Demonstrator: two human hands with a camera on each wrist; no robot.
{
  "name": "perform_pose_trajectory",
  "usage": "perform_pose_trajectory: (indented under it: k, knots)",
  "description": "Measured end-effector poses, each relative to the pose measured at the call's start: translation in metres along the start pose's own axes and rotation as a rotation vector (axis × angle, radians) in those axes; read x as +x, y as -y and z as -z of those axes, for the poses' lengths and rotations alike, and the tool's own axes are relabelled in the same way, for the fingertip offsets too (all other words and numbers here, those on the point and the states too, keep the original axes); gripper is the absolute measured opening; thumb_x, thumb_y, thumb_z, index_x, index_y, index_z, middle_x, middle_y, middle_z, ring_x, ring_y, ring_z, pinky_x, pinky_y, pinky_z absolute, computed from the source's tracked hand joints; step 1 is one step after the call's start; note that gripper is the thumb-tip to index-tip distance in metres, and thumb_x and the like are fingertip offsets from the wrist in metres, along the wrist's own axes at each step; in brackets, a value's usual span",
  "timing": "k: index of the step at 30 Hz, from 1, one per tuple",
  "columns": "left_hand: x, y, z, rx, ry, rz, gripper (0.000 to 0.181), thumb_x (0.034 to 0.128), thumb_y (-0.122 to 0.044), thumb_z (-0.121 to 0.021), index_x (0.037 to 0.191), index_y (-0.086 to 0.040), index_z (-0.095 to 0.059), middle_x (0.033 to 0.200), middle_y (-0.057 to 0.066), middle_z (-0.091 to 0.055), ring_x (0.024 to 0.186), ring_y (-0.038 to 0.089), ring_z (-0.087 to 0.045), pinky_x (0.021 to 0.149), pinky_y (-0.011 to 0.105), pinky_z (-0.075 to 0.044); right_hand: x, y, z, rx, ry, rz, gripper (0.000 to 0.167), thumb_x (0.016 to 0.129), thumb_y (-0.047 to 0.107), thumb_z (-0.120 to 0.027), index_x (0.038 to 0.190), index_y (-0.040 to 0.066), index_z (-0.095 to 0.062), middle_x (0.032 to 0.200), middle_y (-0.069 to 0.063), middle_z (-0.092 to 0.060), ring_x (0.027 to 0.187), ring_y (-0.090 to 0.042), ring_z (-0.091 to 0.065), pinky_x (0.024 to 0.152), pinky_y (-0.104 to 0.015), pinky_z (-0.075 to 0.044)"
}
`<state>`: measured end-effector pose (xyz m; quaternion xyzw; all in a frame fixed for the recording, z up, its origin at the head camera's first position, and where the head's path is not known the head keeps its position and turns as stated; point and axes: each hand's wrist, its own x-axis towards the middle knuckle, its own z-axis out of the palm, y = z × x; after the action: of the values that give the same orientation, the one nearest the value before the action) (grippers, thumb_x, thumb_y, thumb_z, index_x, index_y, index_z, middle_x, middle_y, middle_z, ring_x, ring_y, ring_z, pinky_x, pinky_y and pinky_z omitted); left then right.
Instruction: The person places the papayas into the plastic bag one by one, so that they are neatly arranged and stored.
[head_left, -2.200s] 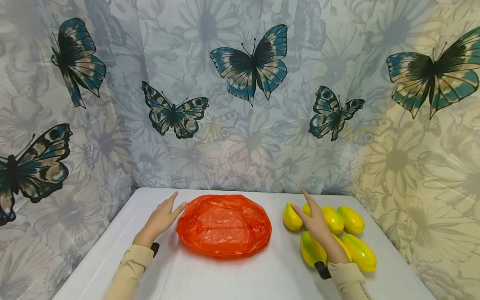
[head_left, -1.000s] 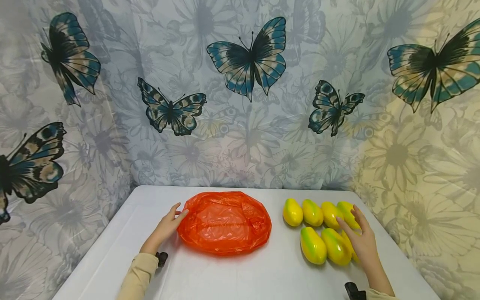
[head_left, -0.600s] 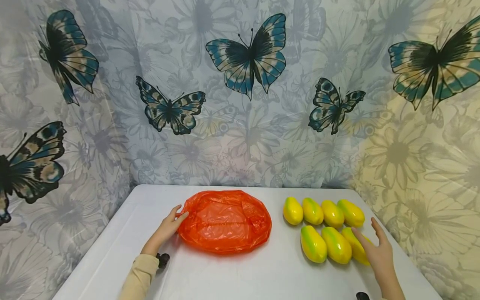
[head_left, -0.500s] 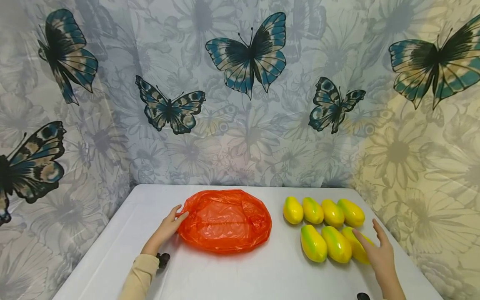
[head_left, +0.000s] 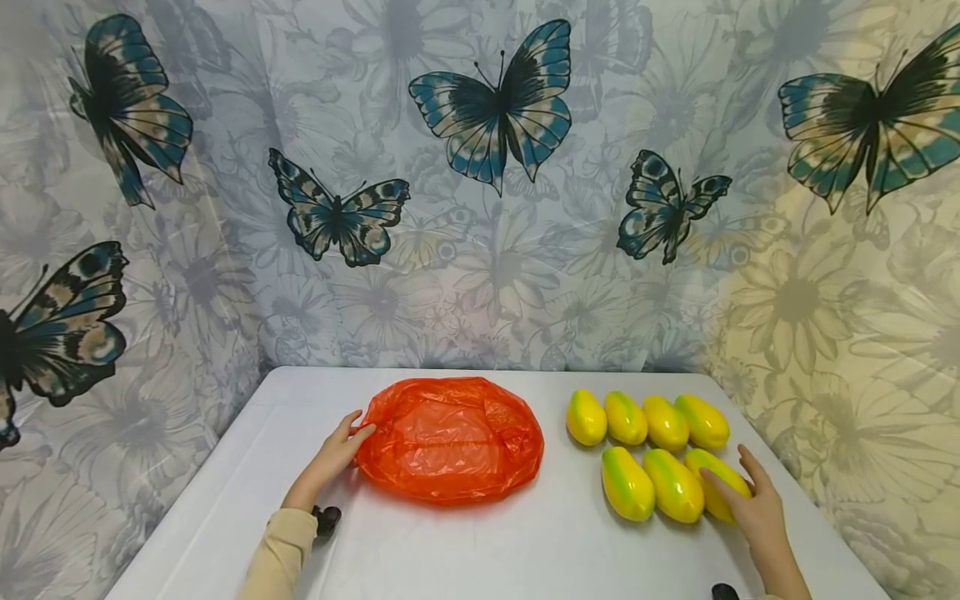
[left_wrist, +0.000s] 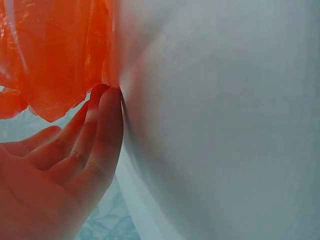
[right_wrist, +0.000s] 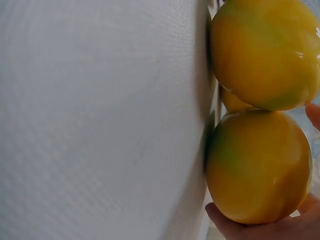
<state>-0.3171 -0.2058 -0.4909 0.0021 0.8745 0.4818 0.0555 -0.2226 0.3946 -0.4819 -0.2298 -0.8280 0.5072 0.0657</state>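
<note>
Farthest left, the left hand [head_left: 330,457] has its fingers fairly straight, tips touching the left edge of the red plastic bag [head_left: 453,442], which lies spread into an oval on the white tabletop [head_left: 510,550]; a light touch should serve best here, since film this thin would likely crumple or skid if pushed. Next come seven glossy mango-like fruits in two rows, well apart from the bag. In the front row, the left fruit [head_left: 627,485] and the middle fruit [head_left: 673,486] lie untouched, and the right-end fruit [head_left: 712,464] looks to be the one in hand. The right hand [head_left: 761,510] spreads around it, thumb across its top and forefinger held off beyond its far side, not clamped; the right wrist view crops the hand, so how firmly the other fingers bear on the fruit cannot be told. To take hold well, bring thumb and fingers in evenly across the fattest part, because a smooth, rounded skin will probably roll from a one-sided push. As it touches its neighbour, easing it outward first should keep the row from being nudged.
</note>
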Motion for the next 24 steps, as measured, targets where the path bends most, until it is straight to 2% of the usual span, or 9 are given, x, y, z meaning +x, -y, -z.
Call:
perform_pose_trajectory:
  k: [5, 10, 14, 18, 24]
  knots:
    - [0.0011, 0.0013, -0.0003, -0.009, -0.009, 0.002, 0.068, 0.1018, -0.037, -0.047, 0.153, -0.001, -0.021, 0.142, 0.034, -0.042, 0.102, 0.030, -0.061, 0.072, 0.029, -0.053, -0.0005, -0.0008, 0.0016, -0.036, 0.032, -0.003, 0.093, 0.094, 0.045, -0.060, 0.157, 0.020, 0.003, 0.162, -0.024, 0.001, 0.148, -0.049, -0.001, 0.118, -0.062, -0.012]
    - [0.0008, 0.0024, -0.0002, -0.037, -0.015, 0.012, 0.066, 0.1017, -0.035, -0.048, 0.152, -0.001, -0.022, 0.140, 0.033, -0.044, 0.085, 0.019, -0.059, 0.067, 0.025, -0.051, -0.0038, -0.0010, 0.0032, -0.060, 0.070, -0.014, 0.092, 0.094, 0.042, -0.060, 0.157, 0.018, 0.003, 0.161, -0.027, 0.000, 0.147, -0.050, 0.001, 0.117, -0.063, -0.010]
    - [-0.0007, 0.0030, 0.0004, -0.049, -0.014, 0.006, 0.066, 0.1017, -0.034, -0.048, 0.152, 0.000, -0.022, 0.138, 0.034, -0.045, 0.080, 0.016, -0.058, 0.066, 0.026, -0.051, -0.0048, -0.0015, 0.0032, -0.081, 0.079, -0.009, 0.090, 0.095, 0.040, -0.059, 0.157, 0.017, 0.002, 0.160, -0.029, -0.005, 0.146, -0.051, -0.004, 0.117, -0.063, -0.012]
    - [-0.0011, 0.0028, 0.0007, -0.051, -0.010, -0.002, 0.066, 0.1017, -0.033, -0.049, 0.152, 0.001, -0.022, 0.137, 0.034, -0.045, 0.076, 0.015, -0.056, 0.066, 0.027, -0.050, -0.0055, -0.0013, 0.0027, -0.081, 0.054, -0.009, 0.087, 0.095, 0.040, -0.058, 0.157, 0.016, -0.003, 0.159, -0.029, -0.013, 0.146, -0.051, -0.009, 0.117, -0.062, -0.014]
    - [0.0005, 0.0042, 0.0004, -0.045, -0.009, -0.004, 0.065, 0.1022, -0.031, -0.047, 0.152, 0.001, -0.022, 0.137, 0.035, -0.045, 0.073, 0.014, -0.055, 0.065, 0.025, -0.049, -0.0087, 0.0013, 0.0020, -0.054, 0.016, -0.010, 0.084, 0.095, 0.041, -0.058, 0.157, 0.014, -0.008, 0.158, -0.030, -0.018, 0.145, -0.050, -0.013, 0.117, -0.060, -0.017]
